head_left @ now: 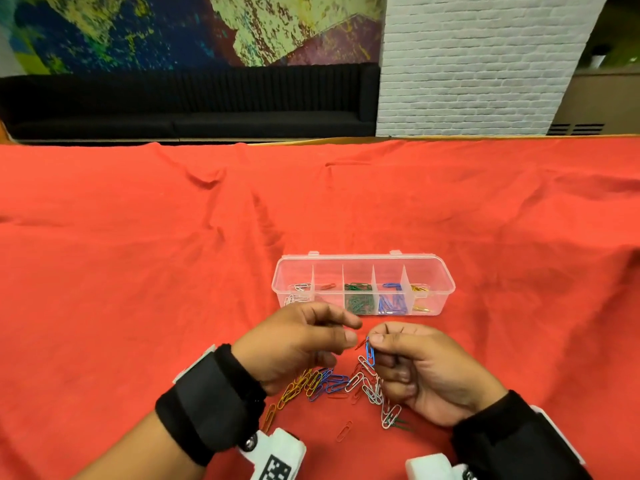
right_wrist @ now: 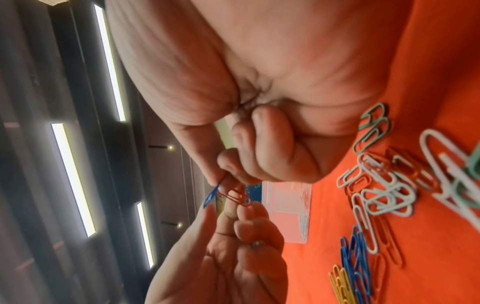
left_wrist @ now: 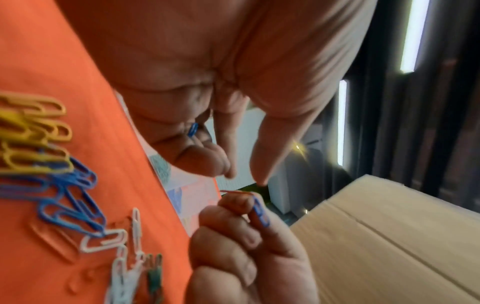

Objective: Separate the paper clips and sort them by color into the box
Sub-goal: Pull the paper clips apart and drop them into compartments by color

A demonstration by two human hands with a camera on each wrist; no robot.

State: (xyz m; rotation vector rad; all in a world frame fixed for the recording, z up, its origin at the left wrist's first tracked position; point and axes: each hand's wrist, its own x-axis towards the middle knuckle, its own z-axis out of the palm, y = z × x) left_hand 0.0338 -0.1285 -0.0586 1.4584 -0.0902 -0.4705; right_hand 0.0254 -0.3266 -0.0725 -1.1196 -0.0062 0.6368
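My right hand (head_left: 374, 341) pinches a blue paper clip (head_left: 370, 352) that is linked to a red clip (head_left: 361, 343), both held above the cloth. The thumb and forefinger of my left hand (head_left: 353, 330) are slightly apart, right beside the red clip (right_wrist: 237, 197). A second blue clip (left_wrist: 192, 129) is tucked under the left hand's curled fingers. Below both hands lies a chained pile of clips (head_left: 339, 382) in yellow, blue, white and red. The clear box (head_left: 363, 258) stands just beyond, holding white, red, green, blue and yellow clips in separate compartments.
A red cloth (head_left: 138, 271) covers the table to its far edge (head_left: 311, 141). A single red clip (head_left: 344, 431) and a green clip (head_left: 400, 422) lie near my wrists. A black sofa and a white brick pillar stand beyond the table.
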